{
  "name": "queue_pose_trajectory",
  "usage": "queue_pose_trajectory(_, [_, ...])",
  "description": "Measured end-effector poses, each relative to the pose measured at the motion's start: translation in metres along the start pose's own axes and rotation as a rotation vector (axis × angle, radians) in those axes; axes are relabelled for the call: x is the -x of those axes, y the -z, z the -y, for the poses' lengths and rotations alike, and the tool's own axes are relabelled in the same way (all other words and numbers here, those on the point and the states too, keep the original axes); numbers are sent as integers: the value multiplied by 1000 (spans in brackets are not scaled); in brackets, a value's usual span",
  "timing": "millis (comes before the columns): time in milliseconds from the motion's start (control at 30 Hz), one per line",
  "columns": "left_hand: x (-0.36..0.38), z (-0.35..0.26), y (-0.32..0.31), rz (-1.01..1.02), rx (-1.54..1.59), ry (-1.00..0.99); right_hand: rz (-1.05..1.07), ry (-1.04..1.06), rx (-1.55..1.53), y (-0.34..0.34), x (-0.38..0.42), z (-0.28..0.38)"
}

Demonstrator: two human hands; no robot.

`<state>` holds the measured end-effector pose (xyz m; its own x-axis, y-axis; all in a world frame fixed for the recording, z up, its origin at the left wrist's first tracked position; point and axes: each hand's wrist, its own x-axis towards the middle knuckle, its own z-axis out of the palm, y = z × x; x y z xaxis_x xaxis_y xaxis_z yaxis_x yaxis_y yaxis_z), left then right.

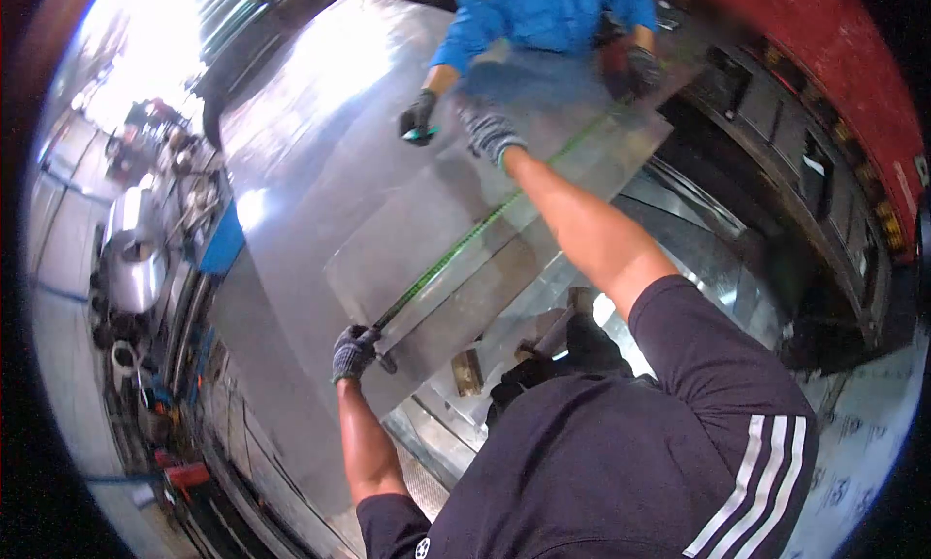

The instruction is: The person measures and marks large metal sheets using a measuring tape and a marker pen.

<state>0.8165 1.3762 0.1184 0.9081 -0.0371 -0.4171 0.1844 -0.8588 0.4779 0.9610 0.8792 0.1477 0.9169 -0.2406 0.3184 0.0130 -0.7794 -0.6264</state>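
Note:
A large grey metal sheet (301,191) lies in front of me, with a smaller sheet piece (388,244) on top. A green tape measure (456,252) stretches diagonally across it. My left hand (355,352), in a grey knit glove, is closed on the tape's near end at the sheet's edge. Over the sheet, beyond the tape, reaches my right hand (493,134) in a striped knit glove; motion smears its fingers. Close by, a co-worker's dark-gloved hand (417,118) holds a small green object. The co-worker's other gloved hand (642,71) is near the tape's far end.
A co-worker in a blue shirt (548,14) stands across the sheet. On the right is a dark machine bed (776,171) beside a red machine body (853,55). A metal roll (134,258) and clutter line the left. A block (466,373) lies below the sheet edge.

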Motion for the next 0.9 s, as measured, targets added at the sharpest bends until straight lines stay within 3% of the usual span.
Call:
queue_pose_trajectory(67, [8, -17, 0, -7, -21, -74, -426, 270, 343, -80, 4, -76])
queue_pose_trajectory(133, [13, -25, 0, -37, -33, -143, -197, -209, -518, -43, 86, -66])
queue_pose_trajectory(200, [13, -24, 0, -84, -18, -179, 89, -655, -791, 55, 167, -11])
queue_pose_trajectory(233, [1, -15, -1, 20, 132, -13, 14, -685, -844, 56, 199, -24])
queue_pose_trajectory(267, [0, -16, -3, 29, 128, -34, -61, -713, -895, 55, 227, -43])
queue_pose_trajectory(333, [7, -19, -1, -89, 149, -116, -133, -472, -448, 85, 284, -71])
queue_pose_trajectory(367, [-30, 15, -9, -123, 140, -183, -106, -510, -369, 87, 303, -101])
queue_pose_trajectory(500, [-5, -26, -7, -281, 97, -234, 2, -529, -33, 119, 392, -173])
queue_pose_trajectory(567, [-46, 8, -14, -292, 105, -232, -155, -920, -324, 137, 420, -177])
queue_pose_trajectory(633, [-35, -13, -14, -287, 110, -140, -190, -938, -410, 133, 468, -238])
queue_pose_trajectory(700, [-66, 10, -19, -258, 156, -135, -249, -1140, -767, 167, 492, -227])
queue_pose_trajectory(733, [-80, 18, -23, -236, 213, -129, -253, -1014, -492, 166, 511, -239])
queue_pose_trajectory(767, [-65, -1, -24, -251, 219, -72, -213, -708, -153, 119, 562, -342])
queue_pose_trajectory(867, [-65, -8, -32, -350, 158, -95, -270, -469, -113, 129, 618, -365])
queue_pose_trajectory(900, [-49, -18, -33, -393, 124, -85, -267, -476, -106, 134, 635, -372])
